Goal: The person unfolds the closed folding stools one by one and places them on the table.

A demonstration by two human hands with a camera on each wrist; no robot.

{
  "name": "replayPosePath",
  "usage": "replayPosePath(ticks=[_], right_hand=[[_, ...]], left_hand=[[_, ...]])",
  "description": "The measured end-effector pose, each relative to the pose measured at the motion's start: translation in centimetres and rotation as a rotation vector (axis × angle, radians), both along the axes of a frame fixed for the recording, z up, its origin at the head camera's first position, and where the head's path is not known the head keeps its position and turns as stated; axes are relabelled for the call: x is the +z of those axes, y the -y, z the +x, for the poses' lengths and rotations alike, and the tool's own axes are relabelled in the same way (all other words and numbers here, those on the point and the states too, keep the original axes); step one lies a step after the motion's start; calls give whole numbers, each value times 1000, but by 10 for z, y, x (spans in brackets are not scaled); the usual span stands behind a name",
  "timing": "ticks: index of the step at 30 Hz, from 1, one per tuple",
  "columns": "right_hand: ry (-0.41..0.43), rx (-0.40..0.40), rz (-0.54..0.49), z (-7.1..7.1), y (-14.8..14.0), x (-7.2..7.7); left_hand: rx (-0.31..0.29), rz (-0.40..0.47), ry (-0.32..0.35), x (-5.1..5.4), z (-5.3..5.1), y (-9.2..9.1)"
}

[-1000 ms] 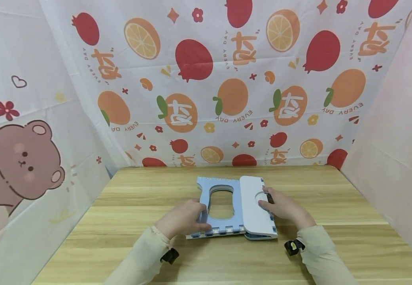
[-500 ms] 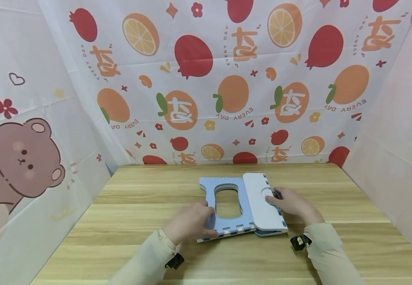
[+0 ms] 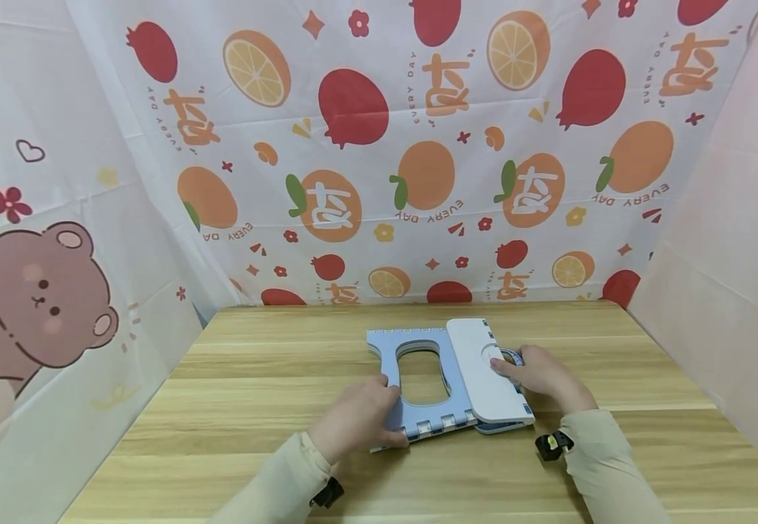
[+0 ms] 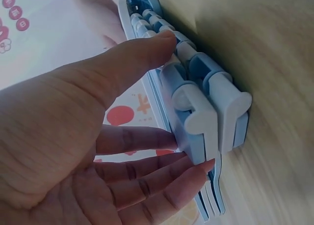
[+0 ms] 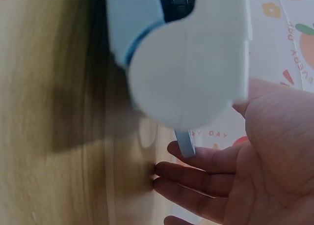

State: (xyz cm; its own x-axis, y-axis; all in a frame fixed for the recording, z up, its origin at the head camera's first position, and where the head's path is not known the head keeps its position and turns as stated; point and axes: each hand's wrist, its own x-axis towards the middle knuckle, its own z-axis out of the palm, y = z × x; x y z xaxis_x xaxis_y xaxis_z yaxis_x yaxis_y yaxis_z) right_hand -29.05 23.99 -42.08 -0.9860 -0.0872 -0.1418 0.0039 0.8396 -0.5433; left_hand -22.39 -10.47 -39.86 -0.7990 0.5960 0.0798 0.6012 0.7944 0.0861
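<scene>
A folded step stool (image 3: 482, 386) in light blue and white lies flat on the table, with a large opening through its blue leg panel (image 3: 420, 412). At its left end, my left hand (image 3: 356, 421) grips it. In the left wrist view, the thumb lies over the hinged side (image 4: 189, 53) and the fingers touch the leg end. My right hand (image 3: 549, 380) holds the right side, thumb on the white panel and forefinger at the blue carry handle (image 3: 512, 356). In the right wrist view, the stool's rounded white end (image 5: 184, 77) hides the thumb tip.
The stool lies on a wood-grain table (image 3: 254, 364). A fruit-print curtain (image 3: 379, 182) hangs along the back edge, with a bear-print sheet (image 3: 45, 291) at the left and a pale sheet (image 3: 726, 255) at the right. Each wrist wears a small black camera (image 3: 552, 445).
The stool has slid to the right and turned slightly, with both hands moving along with it. Most of this shift came in the first half second. The blue handle now shows more clearly.
</scene>
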Motion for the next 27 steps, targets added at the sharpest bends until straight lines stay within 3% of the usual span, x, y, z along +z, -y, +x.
replayPosePath(ticks=[6,17,27], right_hand=[[-3,4,-68,-2,-4,-2],[5,-10,-116,-6,-15,0],[5,41,-352,-1,-20,23]], left_hand=[[-4,-9,-49,-3,1,-2],[3,-2,-37,-5,0,-4],[-8,128,-7,-3,0,-3]])
